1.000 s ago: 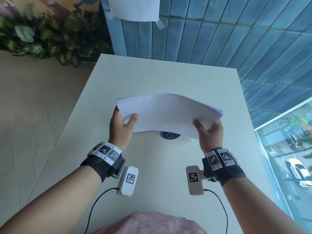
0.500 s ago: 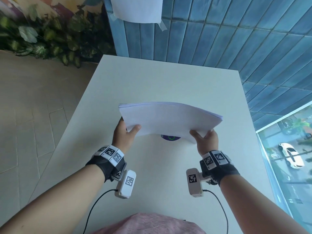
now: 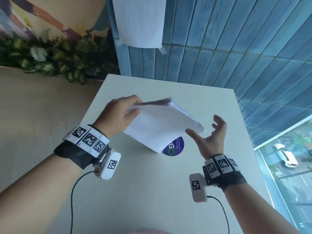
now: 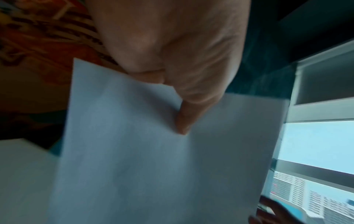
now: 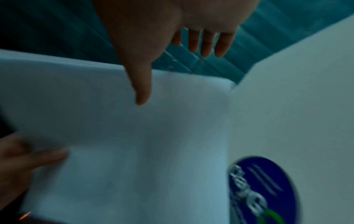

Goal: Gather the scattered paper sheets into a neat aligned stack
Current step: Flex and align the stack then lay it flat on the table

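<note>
A stack of white paper sheets [image 3: 160, 125] is tilted up on edge over the white table [image 3: 152, 191], its lowest corner down by a round blue sticker [image 3: 175, 147]. My left hand [image 3: 130, 107] grips the stack's upper left corner, thumb on the near face [image 4: 184, 121] and fingers behind. The paper [image 4: 162, 166] fills the left wrist view. My right hand [image 3: 209, 132] is open with fingers spread, palm facing the stack's right edge. Its thumb [image 5: 141, 84] lies over the paper [image 5: 114, 136]; I cannot tell whether it touches.
Another white sheet [image 3: 140, 22] is taped to the blue tiled wall behind the table. Leafy plants [image 3: 59, 54] line the floor at the far left. A window [image 3: 287, 157] runs along the table's right side. Wrist-camera cables hang at the near edge.
Both hands held the stack flat by its near edge. Now the right hand has let go and opened, and the left hand has tipped the stack up on edge.
</note>
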{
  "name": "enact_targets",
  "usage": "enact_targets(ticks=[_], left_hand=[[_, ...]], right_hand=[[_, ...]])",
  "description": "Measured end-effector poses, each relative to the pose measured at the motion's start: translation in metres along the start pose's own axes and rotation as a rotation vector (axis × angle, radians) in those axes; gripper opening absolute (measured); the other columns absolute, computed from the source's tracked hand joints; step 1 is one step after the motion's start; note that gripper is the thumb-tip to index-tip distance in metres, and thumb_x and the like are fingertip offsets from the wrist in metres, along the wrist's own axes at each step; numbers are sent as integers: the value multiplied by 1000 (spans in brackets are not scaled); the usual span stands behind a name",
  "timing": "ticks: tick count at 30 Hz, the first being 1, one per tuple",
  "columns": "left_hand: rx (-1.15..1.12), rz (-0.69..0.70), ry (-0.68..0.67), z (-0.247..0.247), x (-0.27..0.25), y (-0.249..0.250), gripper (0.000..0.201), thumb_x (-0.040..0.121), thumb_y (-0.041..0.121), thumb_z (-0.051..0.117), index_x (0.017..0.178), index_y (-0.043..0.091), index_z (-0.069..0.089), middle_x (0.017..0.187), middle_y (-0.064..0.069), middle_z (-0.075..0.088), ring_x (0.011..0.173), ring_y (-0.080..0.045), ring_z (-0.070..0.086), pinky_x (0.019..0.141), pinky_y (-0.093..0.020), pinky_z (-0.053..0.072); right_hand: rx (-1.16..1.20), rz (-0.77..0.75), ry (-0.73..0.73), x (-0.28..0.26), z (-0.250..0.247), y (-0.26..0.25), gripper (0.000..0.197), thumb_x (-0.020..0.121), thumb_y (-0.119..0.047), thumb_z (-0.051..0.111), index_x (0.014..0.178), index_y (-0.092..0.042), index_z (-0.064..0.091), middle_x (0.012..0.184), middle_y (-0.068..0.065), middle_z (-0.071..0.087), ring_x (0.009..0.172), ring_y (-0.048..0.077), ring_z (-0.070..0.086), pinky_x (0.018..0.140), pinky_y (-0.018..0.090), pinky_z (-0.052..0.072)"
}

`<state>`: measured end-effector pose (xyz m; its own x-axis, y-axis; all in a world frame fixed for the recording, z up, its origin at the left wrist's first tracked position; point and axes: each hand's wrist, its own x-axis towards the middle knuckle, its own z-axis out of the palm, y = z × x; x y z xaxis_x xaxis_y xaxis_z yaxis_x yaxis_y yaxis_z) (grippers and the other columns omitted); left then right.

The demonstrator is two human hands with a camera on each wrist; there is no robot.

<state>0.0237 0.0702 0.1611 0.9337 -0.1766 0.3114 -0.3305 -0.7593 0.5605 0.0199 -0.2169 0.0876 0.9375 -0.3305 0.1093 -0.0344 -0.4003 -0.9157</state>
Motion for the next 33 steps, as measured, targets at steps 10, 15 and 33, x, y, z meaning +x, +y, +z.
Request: enact_targets(ticks=[10,15,33], left_hand=[[187,4,-181,-13,27,49,13,87,29,65,99,23,65,71,7,61,73,-25,53,68,-31,44],[-81,-122,-214,-25,16,27,15,78,37,77,85,24,76,81,5,75,79,-18,67,72,-29,50],[-488,-209,449,60,-28,35,22,91,21,61,104,17,44,98,17,56,90,4,57,83,-25,49]], right_hand=[[262,-244,-301,5,-1,-67,15,81,-12,70,77,-25,68,66,-22,70,65,-2,63,67,16,50],[422,-115,-291,3,-10,-52,18,79,-4,71,77,-21,72,71,-13,73,71,9,66,73,29,55],[490,21,-248,-16,-7,-22,16,81,-4,70,84,-18,64,79,-10,74,75,7,68,66,21,53]])
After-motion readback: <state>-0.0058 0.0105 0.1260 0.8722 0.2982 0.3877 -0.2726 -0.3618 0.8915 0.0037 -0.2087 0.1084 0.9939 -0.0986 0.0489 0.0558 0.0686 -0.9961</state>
